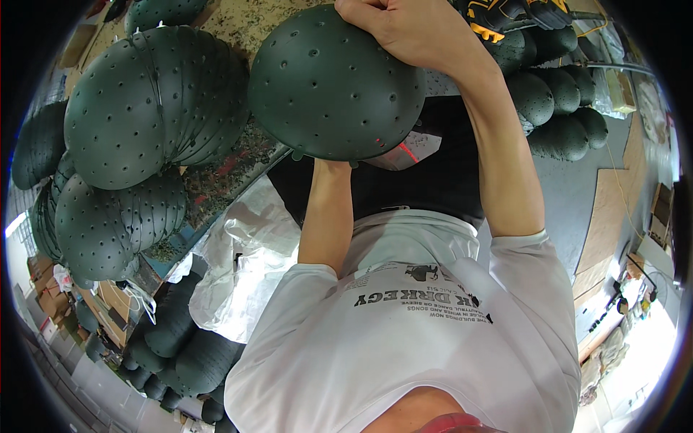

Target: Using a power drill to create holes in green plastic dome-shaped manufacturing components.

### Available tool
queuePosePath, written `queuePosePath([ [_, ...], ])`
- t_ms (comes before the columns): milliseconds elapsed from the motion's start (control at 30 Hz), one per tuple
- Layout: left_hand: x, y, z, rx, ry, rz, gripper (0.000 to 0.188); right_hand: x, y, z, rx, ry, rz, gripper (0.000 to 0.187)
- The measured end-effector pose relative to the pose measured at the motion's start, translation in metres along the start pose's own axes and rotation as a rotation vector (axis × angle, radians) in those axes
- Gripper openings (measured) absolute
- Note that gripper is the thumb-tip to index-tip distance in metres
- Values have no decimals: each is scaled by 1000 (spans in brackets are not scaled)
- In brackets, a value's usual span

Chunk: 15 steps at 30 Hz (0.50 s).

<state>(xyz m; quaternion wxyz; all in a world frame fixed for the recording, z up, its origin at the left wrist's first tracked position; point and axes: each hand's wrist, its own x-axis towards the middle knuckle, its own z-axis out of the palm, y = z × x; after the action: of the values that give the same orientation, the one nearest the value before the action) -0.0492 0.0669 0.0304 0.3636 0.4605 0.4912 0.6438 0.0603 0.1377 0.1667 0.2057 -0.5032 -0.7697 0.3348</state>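
A dark green, domed shell (332, 86) dotted with small holes is held up before me, its rounded side facing up. My right hand (404, 29) is closed on its far right rim, thumb along the edge; the other fingers are partly cut off by the frame. My left forearm (328, 209) runs up beneath the shell's near edge, and the shell hides that hand and its fingers. Small tabs stick out from the near rim. Just right of that rim, a clear plastic piece with a red line (411, 151) shows over my dark trousers.
Nested stacks of similar shells (119, 108) stand on the speckled work table (242, 29) at left. A yellow and black power tool (491, 18) lies at the far right, beside more shells (548, 94). A white plastic bag (245, 252) hangs near my left elbow. Cardboard (603, 216) covers floor at right.
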Motion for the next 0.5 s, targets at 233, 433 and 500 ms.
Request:
queuePosePath([
  [233, -6, 11, 5, -66, -67, -20, 54, 5, 11, 10, -32, 90, -63, 48],
  [433, -14, 18, 8, -101, -112, -44, 53, 0, 7, 7, 119, 80, 3, 47],
  [500, -15, 21, 5, -108, -133, -47, 53, 3, 6, 9, 98, 76, -5, 47],
])
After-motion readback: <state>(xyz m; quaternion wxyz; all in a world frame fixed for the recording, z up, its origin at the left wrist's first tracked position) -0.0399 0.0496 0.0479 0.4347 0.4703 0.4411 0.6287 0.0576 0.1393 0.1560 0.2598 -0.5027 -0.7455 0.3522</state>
